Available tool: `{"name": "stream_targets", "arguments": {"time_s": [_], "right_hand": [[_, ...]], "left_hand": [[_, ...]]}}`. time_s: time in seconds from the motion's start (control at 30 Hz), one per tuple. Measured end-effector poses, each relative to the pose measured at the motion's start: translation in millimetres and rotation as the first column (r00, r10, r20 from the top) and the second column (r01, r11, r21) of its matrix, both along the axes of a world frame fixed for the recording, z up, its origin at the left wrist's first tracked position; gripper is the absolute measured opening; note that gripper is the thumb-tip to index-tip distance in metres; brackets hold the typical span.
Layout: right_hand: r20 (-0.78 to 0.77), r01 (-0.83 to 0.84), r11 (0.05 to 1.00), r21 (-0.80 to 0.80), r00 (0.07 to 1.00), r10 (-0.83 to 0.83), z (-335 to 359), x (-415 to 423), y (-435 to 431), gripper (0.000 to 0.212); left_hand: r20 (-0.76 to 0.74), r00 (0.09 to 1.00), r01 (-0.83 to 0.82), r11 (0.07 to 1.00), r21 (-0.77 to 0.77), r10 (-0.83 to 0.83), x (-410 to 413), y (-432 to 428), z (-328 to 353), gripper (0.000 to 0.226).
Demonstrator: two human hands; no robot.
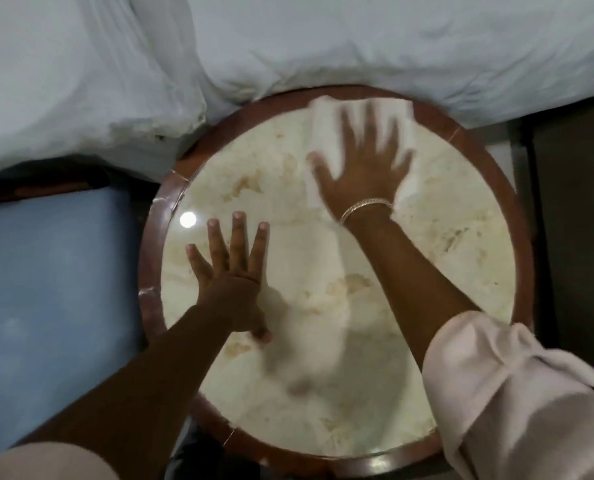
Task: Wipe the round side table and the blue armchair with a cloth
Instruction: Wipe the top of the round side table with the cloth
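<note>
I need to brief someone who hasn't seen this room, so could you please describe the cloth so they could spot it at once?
Find the round side table with its reddish-brown rim and pale marbled top, beside the white bedding. At its far edge, the right hand, wearing a bracelet, presses flat on the cloth. It is white and the only fabric lying on the tabletop; the left hand rests bare.

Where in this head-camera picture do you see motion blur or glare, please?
Head view: the right hand and the white cloth under it are smeared by motion; the left hand lies flat and sharp; a round glare spot sits on the table near its left rim, with soft hand shadows below.
</note>
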State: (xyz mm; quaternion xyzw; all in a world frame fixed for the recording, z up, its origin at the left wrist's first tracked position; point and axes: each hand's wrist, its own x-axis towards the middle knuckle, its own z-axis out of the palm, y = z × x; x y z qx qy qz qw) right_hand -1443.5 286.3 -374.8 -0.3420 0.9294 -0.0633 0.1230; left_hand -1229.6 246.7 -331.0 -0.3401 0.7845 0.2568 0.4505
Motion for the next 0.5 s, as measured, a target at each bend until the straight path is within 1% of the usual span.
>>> {"name": "stream_targets", "arguments": {"time_s": [0.03,0.07,0.1,0.13,0.17,0.2,0.27,0.3,0.33,0.37,0.4,0.43,0.5], "right_hand": [[-0.003,-0.171,0.985,0.016,0.985,0.171,1.8,20.7,6.6,0.073],[-0.002,-0.247,0.968,0.040,0.969,0.248,3.8,40.4,27.5,0.073],[-0.003,-0.227,0.972,0.056,0.974,0.227,6.7,54.8,55.5,0.073],[0.005,-0.145,0.986,0.076,0.989,0.145,10.7,60.8,86.1,0.073],[-0.002,-0.015,0.996,0.084,1.000,0.016,13.8,57.6,109.4,0.073],[0.002,0.134,0.988,0.080,0.991,-0.135,16.5,45.5,117.2,0.073],[0.001,0.412,0.910,0.052,0.911,-0.412,14.0,12.6,92.8,0.073],[-0.014,0.466,0.885,0.017,0.885,-0.465,11.5,-1.9,65.1,0.073],[-0.013,0.427,0.904,0.000,0.904,-0.427,9.4,-11.4,34.8,0.074],[-0.017,0.294,0.956,0.003,0.956,-0.294,7.3,-11.7,8.3,0.074],[-0.022,0.100,0.995,0.006,0.995,-0.100,5.0,-2.7,-10.8,0.073],[-0.028,-0.082,0.997,0.006,0.996,0.082,4.5,13.9,-19.3,0.072],[-0.048,-0.306,0.951,0.043,0.950,0.308,7.1,47.9,10.7,0.071]], "left_hand": [[0.006,1.000,0.002,1.000,-0.005,-0.002,-1.1,0.5,2.1,0.181],[0.008,1.000,0.008,1.000,-0.009,-0.008,-0.9,1.0,2.5,0.180],[0.004,1.000,0.013,1.000,-0.017,-0.013,0.1,1.3,1.6,0.179],[-0.003,1.000,0.014,1.000,-0.028,-0.014,1.4,1.9,-0.1,0.177],[-0.016,1.000,0.012,0.999,-0.040,-0.012,2.4,2.5,-2.1,0.175],[-0.032,0.999,0.009,0.999,-0.053,-0.010,3.4,2.8,-3.6,0.173],[-0.051,0.999,0.000,0.998,-0.055,-0.003,2.5,2.6,-5.4,0.173],[-0.055,0.998,-0.003,0.998,-0.057,0.000,2.9,2.4,-6.2,0.175],[-0.062,0.998,0.001,0.998,-0.058,-0.005,4.4,1.9,-7.7,0.178],[-0.073,0.997,0.013,0.998,-0.058,-0.018,7.0,1.8,-8.9,0.179],[-0.089,0.996,0.023,0.998,-0.060,-0.029,9.3,1.2,-9.3,0.180],[-0.101,0.995,0.022,0.998,-0.058,-0.028,11.3,0.4,-8.7,0.179],[-0.117,0.993,0.015,0.999,-0.046,-0.020,12.5,0.4,-7.5,0.179]]}}
